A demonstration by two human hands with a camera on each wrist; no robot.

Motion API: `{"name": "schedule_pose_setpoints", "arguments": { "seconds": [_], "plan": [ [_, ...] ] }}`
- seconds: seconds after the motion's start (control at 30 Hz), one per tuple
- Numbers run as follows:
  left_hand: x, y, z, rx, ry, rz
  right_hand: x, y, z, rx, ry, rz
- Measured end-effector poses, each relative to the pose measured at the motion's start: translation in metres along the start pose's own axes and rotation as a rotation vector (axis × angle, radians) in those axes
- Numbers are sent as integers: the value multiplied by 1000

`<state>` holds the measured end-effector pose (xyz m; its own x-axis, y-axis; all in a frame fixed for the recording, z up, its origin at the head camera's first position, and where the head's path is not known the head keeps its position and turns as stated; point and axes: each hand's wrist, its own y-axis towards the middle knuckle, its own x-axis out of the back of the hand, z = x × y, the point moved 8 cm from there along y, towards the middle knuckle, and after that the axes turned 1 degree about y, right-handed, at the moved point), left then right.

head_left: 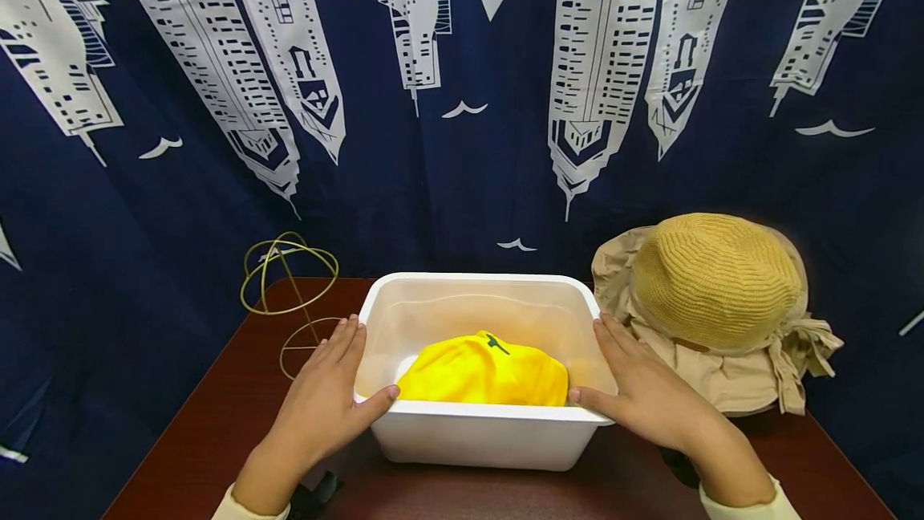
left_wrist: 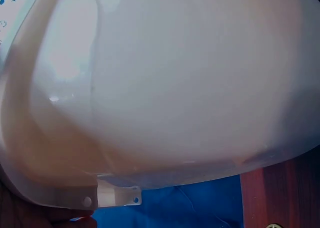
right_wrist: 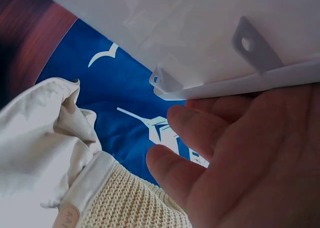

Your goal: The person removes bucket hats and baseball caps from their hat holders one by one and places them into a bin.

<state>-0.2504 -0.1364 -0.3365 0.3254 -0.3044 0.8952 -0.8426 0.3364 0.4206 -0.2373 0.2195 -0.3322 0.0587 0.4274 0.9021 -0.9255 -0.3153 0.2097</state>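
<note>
In the head view, the bin's near rim (head_left: 476, 410) hides the bottom of the yellow cloth (head_left: 484, 371) from you, and your left hand (head_left: 328, 387) covers part of the wire loops (head_left: 289, 313). The bottom edge cuts off your sleeves and the near end of the table (head_left: 202, 408). From your left wrist, the hand is only a dim sliver in the corner. From your right wrist, the hat (head_left: 715, 287) and its patch (right_wrist: 67, 217) are cut off.

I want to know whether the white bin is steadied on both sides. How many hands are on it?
2: the left hand at the left side of the white bin, and the right hand at its right side.
</note>
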Motion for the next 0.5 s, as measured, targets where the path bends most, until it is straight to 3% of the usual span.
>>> {"name": "schedule_pose_setpoints", "arguments": {
  "seconds": [0.2, 0.33, 0.5],
  "plan": [
    [0, 1, 0, -10, 7, -29, 2, -2, -2, -6, 53, -5],
    [-1, 1, -1, -24, 5, -46, 15, -4, -5, 37, 56, -39],
    [-1, -1, -2, -21, 7, -43, 52, -10, -14, 176, -1, -223]
  ]
}}
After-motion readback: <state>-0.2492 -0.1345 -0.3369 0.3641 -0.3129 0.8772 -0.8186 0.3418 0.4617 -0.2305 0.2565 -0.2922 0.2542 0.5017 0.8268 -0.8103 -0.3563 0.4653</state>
